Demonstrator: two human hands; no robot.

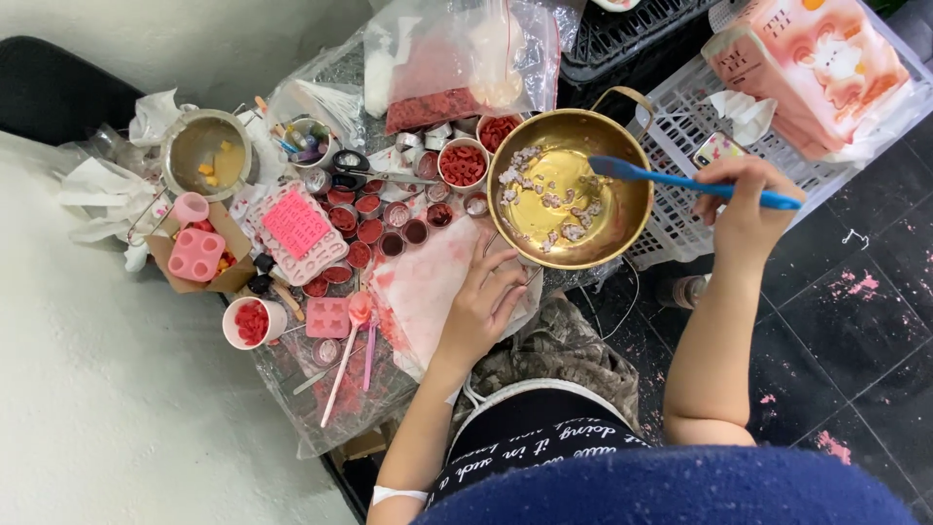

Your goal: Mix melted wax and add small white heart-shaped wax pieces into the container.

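A gold metal bowl (622, 209) with pale clumps in yellowish liquid sits at the centre. My left hand (483, 303) grips the bowl's near rim from below. My right hand (743, 209) is closed on the handle of a blue spatula (680, 182), whose blade rests inside the bowl at its right side. Red-stained white paper (428, 282) lies under my left hand.
Left of the bowl stand several small tins of red wax (369, 231), pink silicone moulds (296, 226), white cups of red pieces (463, 164), a steel pot (206, 153) and a plastic bag of red flakes (457, 68). A white crate (680, 117) with a tissue pack (812, 63) stands right.
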